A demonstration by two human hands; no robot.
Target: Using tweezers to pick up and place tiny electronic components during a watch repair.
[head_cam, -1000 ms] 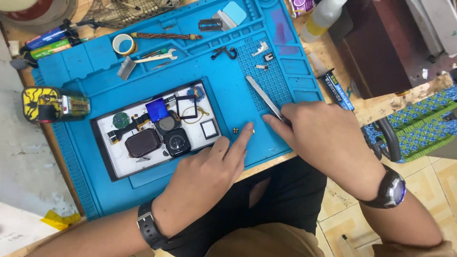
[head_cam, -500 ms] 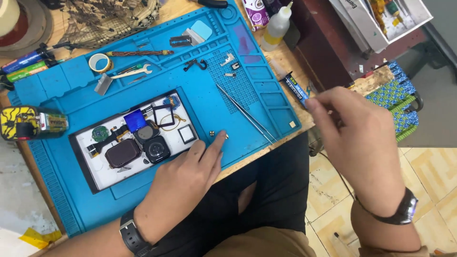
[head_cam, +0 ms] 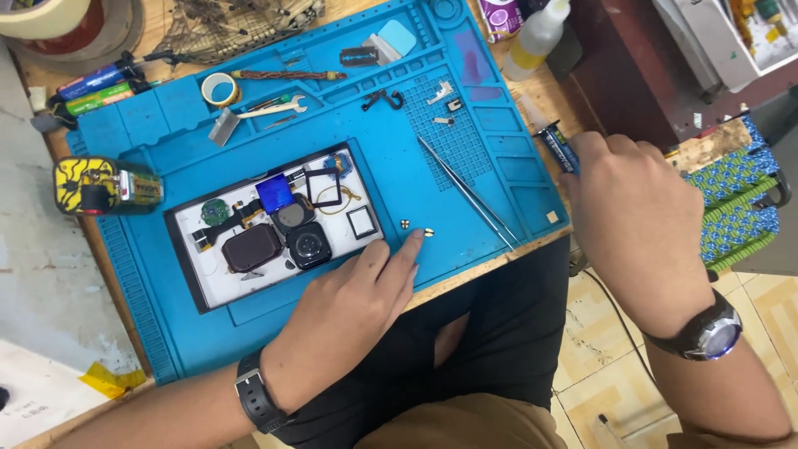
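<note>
1. The left hand [head_cam: 349,312] holds nothing; its fingertip touches the tiny gold parts [head_cam: 418,232] on the blue mat [head_cam: 249,333]; a nudge could scatter them.
2. The right hand [head_cam: 636,224] is closed on a small blue tool [head_cam: 559,146] at the mat's right edge.

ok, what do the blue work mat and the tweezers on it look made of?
Blue work mat: likely silicone or rubber, matte, with moulded compartments and ridges. Tweezers: look like bare steel, thin, grey, faintly shiny. Left hand rests beside them on the mat.

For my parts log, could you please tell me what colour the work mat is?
Blue; the mat shows plainly in the head view.
</note>
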